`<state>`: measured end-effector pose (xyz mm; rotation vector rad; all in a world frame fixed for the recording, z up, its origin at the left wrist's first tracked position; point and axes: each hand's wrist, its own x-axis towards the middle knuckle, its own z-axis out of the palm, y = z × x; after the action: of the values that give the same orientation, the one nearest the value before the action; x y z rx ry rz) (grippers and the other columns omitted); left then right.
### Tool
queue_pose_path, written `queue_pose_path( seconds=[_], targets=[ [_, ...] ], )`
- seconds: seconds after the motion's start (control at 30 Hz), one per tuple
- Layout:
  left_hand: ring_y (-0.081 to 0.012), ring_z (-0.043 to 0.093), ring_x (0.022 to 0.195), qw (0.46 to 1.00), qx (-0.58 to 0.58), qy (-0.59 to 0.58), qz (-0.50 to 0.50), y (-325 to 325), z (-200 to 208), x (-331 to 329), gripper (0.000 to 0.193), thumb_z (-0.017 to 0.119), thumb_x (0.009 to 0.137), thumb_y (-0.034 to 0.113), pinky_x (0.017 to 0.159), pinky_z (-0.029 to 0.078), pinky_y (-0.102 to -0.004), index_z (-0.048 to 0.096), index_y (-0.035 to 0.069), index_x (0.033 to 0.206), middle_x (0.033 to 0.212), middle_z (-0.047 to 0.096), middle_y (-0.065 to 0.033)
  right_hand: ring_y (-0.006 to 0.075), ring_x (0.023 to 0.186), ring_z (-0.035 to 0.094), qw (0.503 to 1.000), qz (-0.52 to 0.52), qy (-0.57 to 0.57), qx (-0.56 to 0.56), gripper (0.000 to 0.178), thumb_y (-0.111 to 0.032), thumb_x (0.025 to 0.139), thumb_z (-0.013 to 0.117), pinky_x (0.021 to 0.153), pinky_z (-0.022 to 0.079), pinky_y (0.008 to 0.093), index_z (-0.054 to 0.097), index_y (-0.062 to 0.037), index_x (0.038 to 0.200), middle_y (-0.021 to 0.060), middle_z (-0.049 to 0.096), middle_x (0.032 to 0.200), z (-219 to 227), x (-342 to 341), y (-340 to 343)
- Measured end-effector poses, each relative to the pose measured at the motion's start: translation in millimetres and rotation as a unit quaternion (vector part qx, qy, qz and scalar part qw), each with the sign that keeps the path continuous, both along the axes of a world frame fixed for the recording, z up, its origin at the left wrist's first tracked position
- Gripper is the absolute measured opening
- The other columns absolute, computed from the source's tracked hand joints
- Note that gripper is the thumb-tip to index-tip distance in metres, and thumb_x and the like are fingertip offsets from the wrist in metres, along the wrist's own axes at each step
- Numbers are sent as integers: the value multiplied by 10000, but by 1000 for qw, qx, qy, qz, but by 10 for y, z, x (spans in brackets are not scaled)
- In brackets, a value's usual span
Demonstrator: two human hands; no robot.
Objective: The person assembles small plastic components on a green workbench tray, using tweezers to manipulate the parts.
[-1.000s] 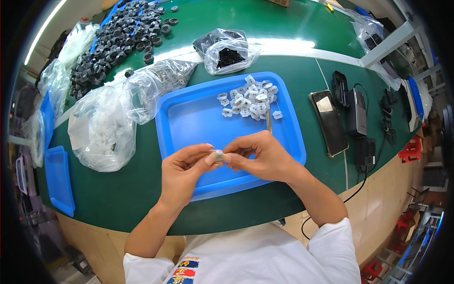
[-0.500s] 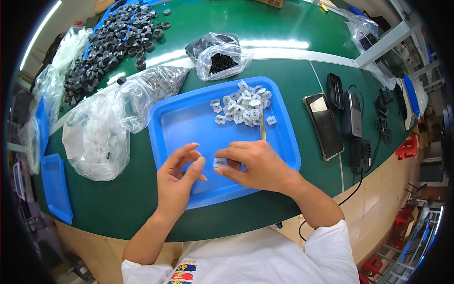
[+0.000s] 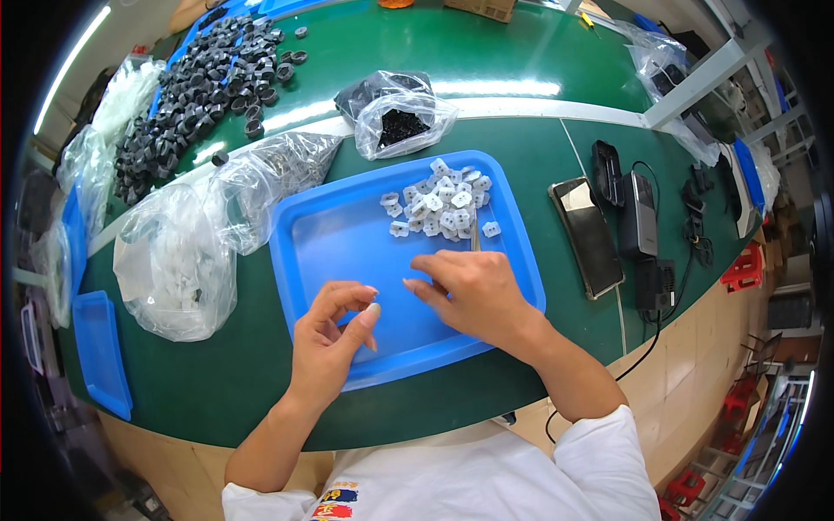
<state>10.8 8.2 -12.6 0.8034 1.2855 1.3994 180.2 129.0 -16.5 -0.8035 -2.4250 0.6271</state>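
My left hand is above the near left part of a blue tray, fingers curled and thumb close to the index finger. Whatever is between them, if anything, I cannot make out. Over the tray's middle right is my right hand, thumb and index finger apart at the front, the other fingers bent. Slim metal tweezers stick out beyond its knuckles and seem to be held in the palm; the rest is hidden. Small white plastic blocks with holes lie heaped at the tray's far right.
Clear bags of small parts lie left of the tray, and a bag of black pieces stands behind it. Dark caps cover the far left. A phone and a grey power device with cables lie to the right.
The white block that was between my right thumb and index finger no longer shows there, and those fingers have parted. My left thumb and index finger have drawn closer together.
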Motion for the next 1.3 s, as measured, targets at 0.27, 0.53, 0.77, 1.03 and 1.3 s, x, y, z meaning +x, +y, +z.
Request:
queue_pose_path(
  seconds=[0.27,0.53,0.77,1.03,1.3],
  targets=[
    [-144,565,857,999,-24,23,-34,-25,14,35,151,603,855,18,564,495,-232,618,-8,1002,1021,542,-75,265,625,633,998,59,-4,14,181,-250,830,653,535,492,370,631,-73,801,74,612,684,-114,3,-16],
    [-141,572,850,999,-28,40,-10,17,39,70,144,595,851,13,549,489,-225,620,-3,992,1025,552,-78,308,646,633,998,55,-16,1,214,-249,827,635,563,497,410,580,-66,732,105,610,686,-96,14,-9],
    [-110,587,676,993,-102,42,-31,-68,-102,-58,245,615,908,140,565,460,-188,582,15,1116,953,639,-81,300,638,638,998,44,-42,23,214,-234,770,657,557,491,407,591,-45,692,120,621,658,-213,-33,-26],
    [-110,570,696,993,-107,54,-22,-30,-6,33,236,613,908,133,597,458,-202,584,9,1107,971,635,-80,329,625,634,999,49,17,-10,246,-260,755,677,587,491,417,641,-23,700,154,623,631,-193,-24,-39],
    [-112,568,700,992,-114,46,-38,-19,-41,30,236,603,916,150,602,454,-199,584,7,1103,978,632,-81,330,627,633,999,36,-7,-9,244,-265,758,677,585,489,415,639,-30,702,148,623,632,-188,3,-25]
  ],
)
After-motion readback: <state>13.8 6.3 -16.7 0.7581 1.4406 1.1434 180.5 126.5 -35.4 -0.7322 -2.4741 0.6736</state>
